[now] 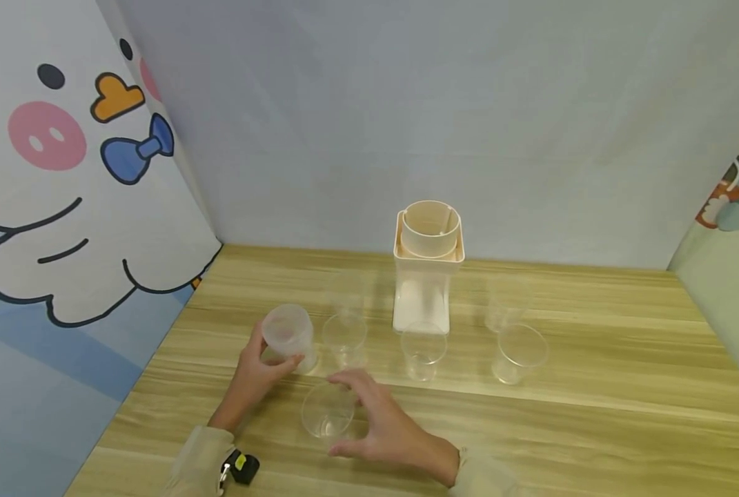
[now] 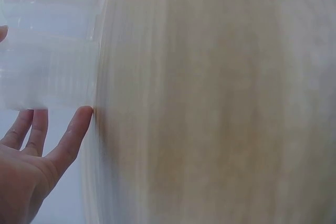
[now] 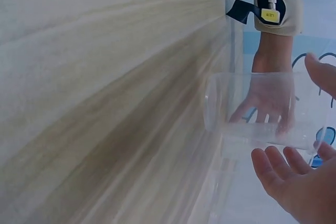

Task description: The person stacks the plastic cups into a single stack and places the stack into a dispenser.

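Note:
On the left of the table, my left hand (image 1: 260, 376) holds a stack of frosted plastic cups (image 1: 288, 330) between thumb and fingers. The left wrist view shows the left fingertips (image 2: 86, 109) against the side of the stack (image 2: 50, 72). In front of me a clear plastic cup (image 1: 328, 412) stands upright. My right hand (image 1: 394, 424) is spread beside it, forefinger at the far rim and thumb apart from the near side. In the right wrist view this cup (image 3: 247, 98) lies between the right thumb and the loosely extended fingers (image 3: 278, 169).
More clear cups stand in the middle, including one (image 1: 344, 338) near the stack, one (image 1: 423, 352) before the dispenser-like stand, and one (image 1: 521, 352) to the right. The cream stand (image 1: 428, 259) with a round top is at the back, before a cloth wall (image 1: 530, 138).

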The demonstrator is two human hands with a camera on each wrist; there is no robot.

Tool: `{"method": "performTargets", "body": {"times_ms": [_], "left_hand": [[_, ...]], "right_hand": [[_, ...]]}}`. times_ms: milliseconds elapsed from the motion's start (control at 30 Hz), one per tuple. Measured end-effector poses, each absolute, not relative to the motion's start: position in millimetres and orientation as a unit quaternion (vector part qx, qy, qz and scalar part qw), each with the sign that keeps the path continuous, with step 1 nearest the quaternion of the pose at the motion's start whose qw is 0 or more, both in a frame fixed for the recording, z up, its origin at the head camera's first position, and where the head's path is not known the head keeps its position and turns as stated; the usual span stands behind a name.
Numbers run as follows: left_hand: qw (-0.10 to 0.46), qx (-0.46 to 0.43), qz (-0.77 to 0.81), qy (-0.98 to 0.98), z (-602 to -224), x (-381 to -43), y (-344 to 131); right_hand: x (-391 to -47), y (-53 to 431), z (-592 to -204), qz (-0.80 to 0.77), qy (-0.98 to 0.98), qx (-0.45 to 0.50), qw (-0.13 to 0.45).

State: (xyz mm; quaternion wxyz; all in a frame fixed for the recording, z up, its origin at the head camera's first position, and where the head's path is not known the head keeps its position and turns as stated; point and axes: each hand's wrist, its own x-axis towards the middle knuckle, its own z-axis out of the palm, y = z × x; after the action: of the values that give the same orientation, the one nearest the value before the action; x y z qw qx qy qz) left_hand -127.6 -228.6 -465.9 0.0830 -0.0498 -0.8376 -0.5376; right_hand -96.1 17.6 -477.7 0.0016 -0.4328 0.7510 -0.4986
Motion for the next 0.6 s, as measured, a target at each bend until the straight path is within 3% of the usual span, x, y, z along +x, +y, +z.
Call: {"method": "performTargets", "body": {"times_ms": [400,600], "left_hand": [[0.08,-0.051,-0.538,-0.837,-468.2,-128.5,-229.9],[0.082,-0.049,-0.535,-0.839,-467.7,-128.4,-230.0]], "right_hand": [[-92.9,14.2,-477.9,-0.51,0.769,-0.382,0.048],[-94.2,15.1,-473.1,-0.517,0.763,-0.385,0.04]]}}
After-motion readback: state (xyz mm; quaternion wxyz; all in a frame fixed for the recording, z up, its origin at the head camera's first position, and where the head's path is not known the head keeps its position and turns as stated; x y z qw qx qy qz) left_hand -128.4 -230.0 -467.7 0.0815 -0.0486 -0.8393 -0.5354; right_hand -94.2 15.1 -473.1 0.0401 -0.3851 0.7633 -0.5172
